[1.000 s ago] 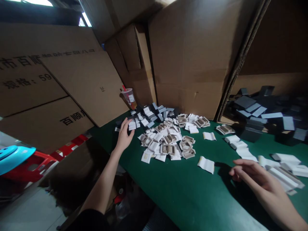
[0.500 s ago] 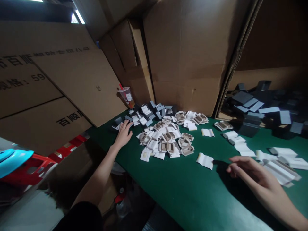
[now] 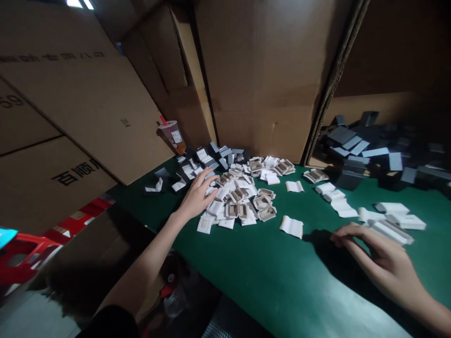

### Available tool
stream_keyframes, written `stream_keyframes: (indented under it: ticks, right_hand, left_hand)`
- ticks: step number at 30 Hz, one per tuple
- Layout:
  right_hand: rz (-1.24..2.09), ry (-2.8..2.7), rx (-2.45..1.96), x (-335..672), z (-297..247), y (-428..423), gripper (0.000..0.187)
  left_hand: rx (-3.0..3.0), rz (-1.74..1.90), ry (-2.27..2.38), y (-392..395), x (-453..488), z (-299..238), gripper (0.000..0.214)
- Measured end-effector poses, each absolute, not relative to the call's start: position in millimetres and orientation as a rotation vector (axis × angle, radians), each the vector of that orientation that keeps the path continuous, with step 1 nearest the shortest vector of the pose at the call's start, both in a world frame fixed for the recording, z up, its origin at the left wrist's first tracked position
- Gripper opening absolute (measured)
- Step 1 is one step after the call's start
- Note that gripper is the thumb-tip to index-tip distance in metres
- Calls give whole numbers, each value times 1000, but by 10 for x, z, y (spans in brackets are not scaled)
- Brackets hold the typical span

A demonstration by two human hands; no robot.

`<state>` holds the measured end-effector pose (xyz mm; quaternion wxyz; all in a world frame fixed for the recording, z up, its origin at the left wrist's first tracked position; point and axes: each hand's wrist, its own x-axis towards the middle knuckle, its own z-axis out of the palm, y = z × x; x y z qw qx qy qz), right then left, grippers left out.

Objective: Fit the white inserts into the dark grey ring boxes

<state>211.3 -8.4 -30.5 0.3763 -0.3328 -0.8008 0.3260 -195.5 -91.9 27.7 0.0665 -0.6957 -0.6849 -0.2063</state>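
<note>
I'm moving left hand [image 3: 193, 198] from black boxes [image 3: 222, 162], its twelve o'clock, to white inserts [image 3: 241, 193], its three, now lying nearest; fingers spreading, holding nothing visible. Right hand [image 3: 385, 256] curling loosely, can't tell contents.

single camera, worn on the person's head. line of sight is forward and downward, from above the near side of the green tabletop [image 3: 253, 263]. range is close: both the left hand [image 3: 199, 195] and the right hand [image 3: 384, 263] fall within the frame, forearms entering from below. the heap of white paperboard inserts [image 3: 238, 195] lies near mid-frame; the upright cardboard carton [image 3: 260, 80] bounds the view beyond.
</note>
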Motion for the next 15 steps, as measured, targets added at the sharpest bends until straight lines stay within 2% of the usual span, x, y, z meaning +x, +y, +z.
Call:
stream_keyframes:
  ticks: [8,15]
  right_hand:
    - [775,-2159,-830,2296,-366,-133,12]
    - [756,-2281,-728,2293,-382,-143,11]
  left_hand:
    - [-2225,-449,-2263,-369,-1807,292,54]
    - [-2182,-602,-2197,-346,-1785,282,49]
